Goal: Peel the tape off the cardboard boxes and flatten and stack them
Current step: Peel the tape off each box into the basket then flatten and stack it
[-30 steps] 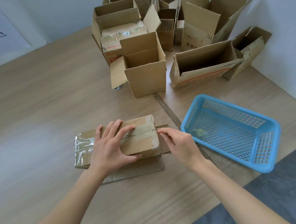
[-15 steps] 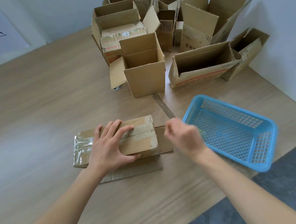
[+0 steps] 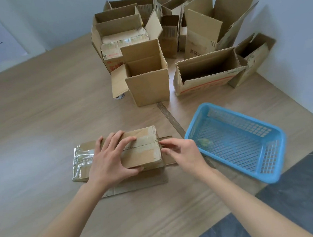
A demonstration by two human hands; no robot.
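A: Which item is being worked on, and where does it lie?

B: A taped cardboard box (image 3: 135,149), low and rectangular, lies on the near middle of the wood-grain tabletop (image 3: 40,111), on top of flattened cardboard (image 3: 138,182). Glossy, wrinkled clear tape (image 3: 82,160) wraps its left end; duller tape strips cross its top and right end.

A: How are the hands placed?

B: The left hand (image 3: 110,158) presses flat on the box top, fingers spread and thumb against the near side. The right hand (image 3: 182,153) reaches the box's right end with fingers extended; whether the fingertips pinch a tape edge is hard to make out.

A: What surrounds it?

B: A blue perforated plastic basket (image 3: 266,158) to the right holds a small pale wad, indistinct. Open corrugated boxes (image 3: 149,85) crowd the far tabletop, several overlapping and cut off by the frame's top edge.
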